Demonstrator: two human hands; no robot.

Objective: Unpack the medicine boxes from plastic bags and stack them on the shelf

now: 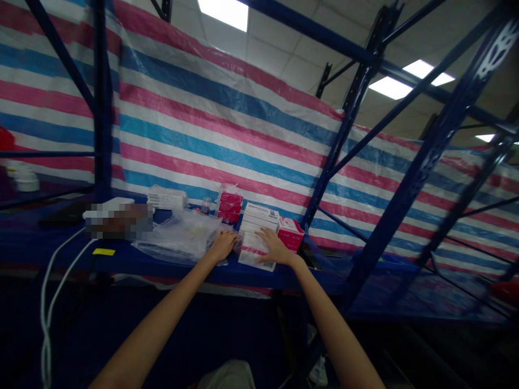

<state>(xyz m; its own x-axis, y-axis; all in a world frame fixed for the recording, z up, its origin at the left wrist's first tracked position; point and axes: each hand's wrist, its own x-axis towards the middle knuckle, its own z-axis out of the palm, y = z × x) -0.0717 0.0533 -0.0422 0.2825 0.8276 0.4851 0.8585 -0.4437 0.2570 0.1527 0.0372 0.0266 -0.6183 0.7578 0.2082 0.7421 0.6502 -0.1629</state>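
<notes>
- My right hand (278, 249) is spread wide over the front white box (249, 253), fingers across its right side and hiding part of it; how firmly they touch, I can't tell.
- That box lies near the shelf's front edge, just in front of the stacked white boxes (259, 215); its print is too blurred to read.
- My left hand (222, 246) has its fingers bent between the box and the clear plastic bag (178, 237); whether they grip anything, I can't tell.
- Something pale shows through the bag, too hazy to name.
- The pink box (290, 233) stands right of the white stack, partly behind my right hand.
- A pixelated patch masks whatever lies left of the bag on the blue shelf (162, 262).
</notes>
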